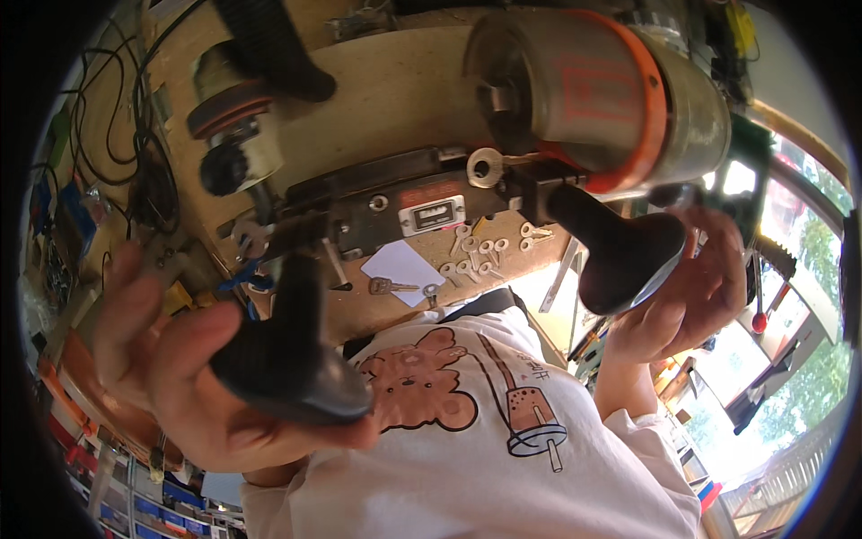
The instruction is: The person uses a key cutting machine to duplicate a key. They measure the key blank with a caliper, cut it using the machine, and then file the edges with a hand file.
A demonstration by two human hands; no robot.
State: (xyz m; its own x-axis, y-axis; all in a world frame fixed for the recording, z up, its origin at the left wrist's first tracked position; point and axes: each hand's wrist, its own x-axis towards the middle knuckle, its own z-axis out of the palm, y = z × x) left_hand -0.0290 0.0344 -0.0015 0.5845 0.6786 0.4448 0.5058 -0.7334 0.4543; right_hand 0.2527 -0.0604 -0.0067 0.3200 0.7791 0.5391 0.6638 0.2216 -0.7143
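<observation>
My left hand (pixel 166 368) is wrapped around the wide black end of a lever handle (pixel 292 364) at the lower left, thumb under it. At the right, my right hand (pixel 696 292) cups a second black lever handle (pixel 620 256) from behind. Both levers run up to a dark key-cutting machine (pixel 377 211) on the bench. A silver key (pixel 486 168) is clamped in its vise, beside the grey motor housing with an orange band (pixel 620 90).
Several loose silver keys (pixel 476 256) lie on the wooden bench (pixel 395 90) below the machine, beside a white paper slip (pixel 401 268) and a darker key (pixel 386 287). Black cables (pixel 108 117) hang at the left. My white printed shirt (pixel 485 431) fills the bottom.
</observation>
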